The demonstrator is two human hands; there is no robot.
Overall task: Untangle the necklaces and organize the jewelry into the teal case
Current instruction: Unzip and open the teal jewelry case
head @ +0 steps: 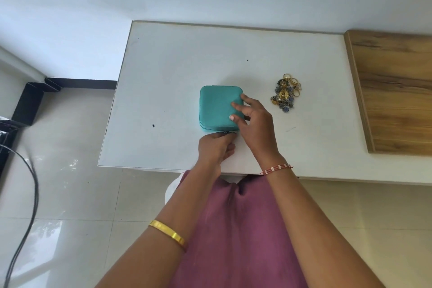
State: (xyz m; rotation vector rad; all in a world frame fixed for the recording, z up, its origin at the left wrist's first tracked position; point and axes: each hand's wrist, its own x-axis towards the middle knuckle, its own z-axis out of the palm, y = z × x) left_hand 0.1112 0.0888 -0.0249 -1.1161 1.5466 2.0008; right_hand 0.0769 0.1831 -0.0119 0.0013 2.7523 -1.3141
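Observation:
A square teal case (216, 105) lies closed on the white table (177, 61), near its front edge. My left hand (216, 148) is at the case's near side and pinches the zipper pull (225, 132). On the lid's right part rests my right hand (253, 121), its fingers spread over the top. A tangled heap of gold and blue-grey jewelry (286, 92), with rings and chains, sits on the table to the right of the case, apart from both hands.
A wooden board (395, 91) covers the table's right end. The table stands against a white wall. Black cables (25, 194) hang over the tiled floor at the left. My lap, in purple cloth (236, 229), is just under the table's front edge.

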